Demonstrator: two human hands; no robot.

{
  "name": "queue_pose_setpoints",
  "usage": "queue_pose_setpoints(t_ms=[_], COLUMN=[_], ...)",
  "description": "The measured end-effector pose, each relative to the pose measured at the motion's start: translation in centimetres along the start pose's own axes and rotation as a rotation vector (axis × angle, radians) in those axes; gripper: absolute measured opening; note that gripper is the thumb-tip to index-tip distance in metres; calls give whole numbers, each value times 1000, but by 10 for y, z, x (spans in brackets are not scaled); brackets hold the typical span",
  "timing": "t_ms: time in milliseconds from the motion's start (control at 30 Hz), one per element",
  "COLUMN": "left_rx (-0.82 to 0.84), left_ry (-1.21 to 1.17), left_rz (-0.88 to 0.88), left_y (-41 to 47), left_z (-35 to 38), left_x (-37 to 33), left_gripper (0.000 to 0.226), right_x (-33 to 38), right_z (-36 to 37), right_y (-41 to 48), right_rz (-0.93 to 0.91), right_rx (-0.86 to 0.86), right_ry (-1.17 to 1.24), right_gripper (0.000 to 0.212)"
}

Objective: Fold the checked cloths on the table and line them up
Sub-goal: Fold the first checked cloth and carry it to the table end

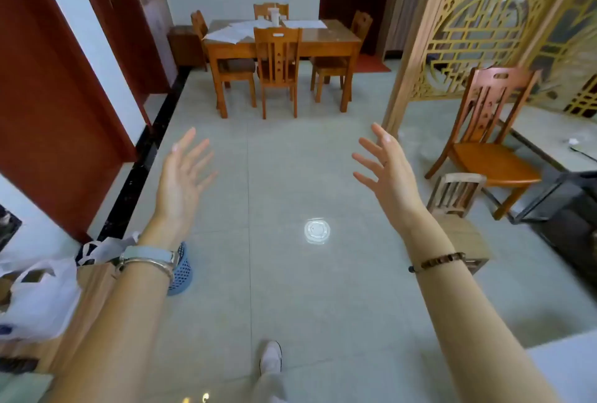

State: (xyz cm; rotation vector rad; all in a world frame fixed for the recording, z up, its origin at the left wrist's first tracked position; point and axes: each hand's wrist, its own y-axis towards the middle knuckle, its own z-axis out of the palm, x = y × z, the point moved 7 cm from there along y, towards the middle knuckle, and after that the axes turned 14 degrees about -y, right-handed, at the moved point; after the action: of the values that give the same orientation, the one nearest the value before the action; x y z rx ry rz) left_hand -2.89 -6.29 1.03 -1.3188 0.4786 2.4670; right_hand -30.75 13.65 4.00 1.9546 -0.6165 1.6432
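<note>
The left hand (181, 181) and right hand (391, 176) are hovering spread and empty, while pale flat cloths (232, 33) are lying loose on the distant brown wooden worktop (336, 37); folding looks not yet started.

Both bare forearms reach forward, the left hand (184, 176) and right hand (389, 170) raised with palms facing inward, fingers (366, 159) spread, holding nothing.
</note>
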Motion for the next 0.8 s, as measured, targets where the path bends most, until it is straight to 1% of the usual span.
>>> queue_pose_setpoints(t_ms=[67,167,367,433,567,800], left_rx=[-13,-46,-100,-112,-108,-67], left_ry=[4,-3,-33,-41,-52,-17], left_rz=[-41,-103,-126,-132,-146,-145], left_y=[12,36,107,134,183,264], left_z=[-8,-22,-43,-46,-48,-45], left_x=[13,31,41,41,40,45], left_gripper=[45,48,46,46,48,47], right_x=[-12,-27,-42,-42,-42,-47], right_z=[10,26,59,69,90,121], right_y=[12,32,100,125,176,250], right_rz=[37,75,126,132,160,168], right_rx=[4,25,24,13,-3,-2], right_ry=[2,2,41,54,106,111], right_gripper=[44,36,32,34,45,48])
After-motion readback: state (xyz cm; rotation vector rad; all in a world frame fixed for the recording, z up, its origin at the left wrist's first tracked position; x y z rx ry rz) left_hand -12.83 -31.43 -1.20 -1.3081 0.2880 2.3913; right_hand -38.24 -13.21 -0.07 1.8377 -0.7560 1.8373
